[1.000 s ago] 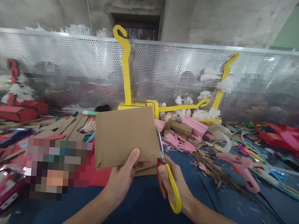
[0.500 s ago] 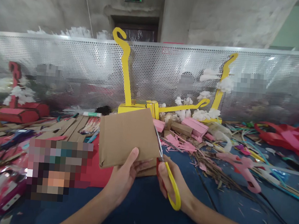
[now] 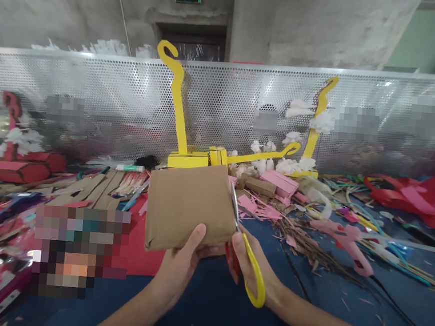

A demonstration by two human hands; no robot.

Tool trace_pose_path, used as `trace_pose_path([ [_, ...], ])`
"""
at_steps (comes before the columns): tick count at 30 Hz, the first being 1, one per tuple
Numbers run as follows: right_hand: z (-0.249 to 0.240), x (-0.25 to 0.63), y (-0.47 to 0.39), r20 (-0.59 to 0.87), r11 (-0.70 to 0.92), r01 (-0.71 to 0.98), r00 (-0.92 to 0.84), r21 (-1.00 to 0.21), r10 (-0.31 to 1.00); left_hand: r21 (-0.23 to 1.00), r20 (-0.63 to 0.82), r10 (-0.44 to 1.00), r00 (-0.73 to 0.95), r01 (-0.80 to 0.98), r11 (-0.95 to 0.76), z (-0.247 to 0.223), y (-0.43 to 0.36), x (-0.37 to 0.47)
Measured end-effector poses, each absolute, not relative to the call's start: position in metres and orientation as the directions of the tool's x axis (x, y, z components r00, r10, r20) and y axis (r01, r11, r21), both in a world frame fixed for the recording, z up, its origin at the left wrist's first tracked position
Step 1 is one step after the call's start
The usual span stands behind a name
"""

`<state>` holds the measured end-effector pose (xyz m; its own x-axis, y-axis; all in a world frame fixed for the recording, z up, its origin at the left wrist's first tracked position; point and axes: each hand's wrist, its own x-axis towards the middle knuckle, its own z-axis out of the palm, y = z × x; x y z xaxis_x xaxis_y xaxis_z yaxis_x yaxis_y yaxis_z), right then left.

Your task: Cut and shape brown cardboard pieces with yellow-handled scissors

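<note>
Head view, item one: one brown cardboard piece (image 3: 189, 206), held upright above the blue tabletop (image 3: 206, 308), near the middle of the picture. My left hand (image 3: 179, 268) grasps its lower edge, thumb pressed on the front face. Item two: one pair of scissors (image 3: 246, 250), yellow and red handles, gripped by my right hand (image 3: 254, 269); the blades lie along the cardboard's right edge, tips pointing up. Change noted against a second ago: the cardboard has turned slightly, its top edge now closer to level, and the blades sit higher along the right side, so I judge the cut along that edge is advancing.

Surroundings, counted outward: one red sheet (image 3: 143, 250) lying under the cardboard; one heap of pink and brown offcuts (image 3: 274, 212) just right of it; one pink glue gun (image 3: 347, 238) further right; two tall yellow hooked cutouts (image 3: 177, 104), with white tufts around the right one; one red model (image 3: 17, 162) at far left; one perforated metal screen (image 3: 94, 98) behind everything.
</note>
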<state>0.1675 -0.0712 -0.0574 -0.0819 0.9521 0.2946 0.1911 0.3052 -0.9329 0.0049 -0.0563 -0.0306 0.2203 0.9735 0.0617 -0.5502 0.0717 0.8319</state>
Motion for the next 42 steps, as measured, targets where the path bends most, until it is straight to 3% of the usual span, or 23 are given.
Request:
trace_pose_path([
  [22,-0.053,0.154,-0.074,0.214,0.214,0.016,-0.022,-0.977,0.977,0.795,0.016,0.964,0.264,-0.588,0.148,-0.04,-0.051,0.005],
  [42,-0.053,0.163,-0.068,0.217,0.216,0.082,0.009,-0.973,0.976,0.825,-0.03,0.956,0.29,-0.533,0.188,-0.046,-0.055,0.009],
])
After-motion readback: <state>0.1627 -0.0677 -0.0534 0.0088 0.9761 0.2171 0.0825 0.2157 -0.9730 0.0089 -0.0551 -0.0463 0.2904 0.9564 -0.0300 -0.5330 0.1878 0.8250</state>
